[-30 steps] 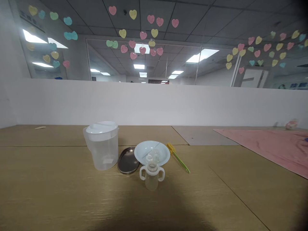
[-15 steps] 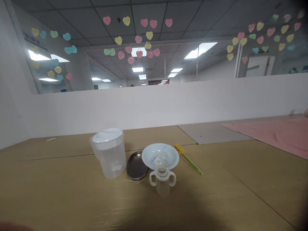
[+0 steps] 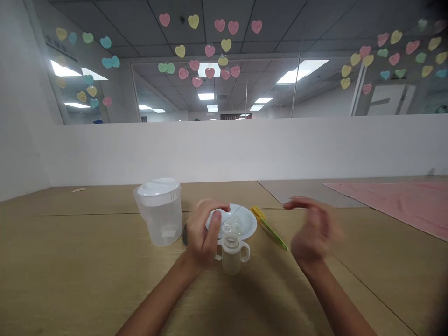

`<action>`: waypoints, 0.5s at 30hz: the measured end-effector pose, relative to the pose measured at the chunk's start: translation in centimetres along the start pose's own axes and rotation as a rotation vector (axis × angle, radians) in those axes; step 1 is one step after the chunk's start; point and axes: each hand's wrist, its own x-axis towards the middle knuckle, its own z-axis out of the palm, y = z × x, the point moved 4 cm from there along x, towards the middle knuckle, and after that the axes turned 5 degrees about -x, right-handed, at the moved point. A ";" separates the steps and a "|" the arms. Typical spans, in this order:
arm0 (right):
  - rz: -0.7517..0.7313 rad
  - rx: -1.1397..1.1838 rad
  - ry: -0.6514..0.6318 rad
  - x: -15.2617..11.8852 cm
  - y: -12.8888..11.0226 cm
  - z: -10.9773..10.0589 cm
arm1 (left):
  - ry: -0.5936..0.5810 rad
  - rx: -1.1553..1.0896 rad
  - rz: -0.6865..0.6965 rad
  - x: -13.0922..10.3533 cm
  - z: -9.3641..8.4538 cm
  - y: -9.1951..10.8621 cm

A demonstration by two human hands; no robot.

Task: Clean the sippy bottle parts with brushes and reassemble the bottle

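Observation:
A clear baby bottle (image 3: 231, 262) with two white handles stands upright and uncapped near the middle of the table. Just left of it, my left hand (image 3: 204, 231) is raised with thumb and fingers apart, holding nothing and overlapping the bowl's left side in view. To the right of the yellow tulip (image 3: 258, 213), my right hand (image 3: 313, 233) hangs in the air, smeared by motion. Its fingers are loosely bent and stretched leftward, with nothing seen in them. Behind the bottle, a white bowl (image 3: 250, 227) contains small clear and white pieces (image 3: 234, 225) and a thin stick-like line.
A lidded translucent pitcher (image 3: 163, 219) stands on the left. The dark metal tray (image 3: 184, 237) beside it is mostly hidden by my left hand. A pink cloth (image 3: 395, 200) lies at the right, and a white wall (image 3: 210, 151) bounds the table's far side.
Both my hands have come up into view from below, one on each side of the bottle. The view has shifted slightly; the objects on the table keep their places.

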 end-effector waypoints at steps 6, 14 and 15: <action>0.306 -0.906 -0.932 -3.8 8.3 5.3 | -0.700 0.118 -0.392 -0.1 7.4 -9.7; 0.408 -1.002 -1.082 -6.9 11.7 5.1 | -0.902 0.164 -0.364 -2.0 9.9 -12.1; 0.410 -0.999 -1.058 -6.6 11.7 5.0 | -0.884 0.179 -0.362 -1.8 9.8 -12.1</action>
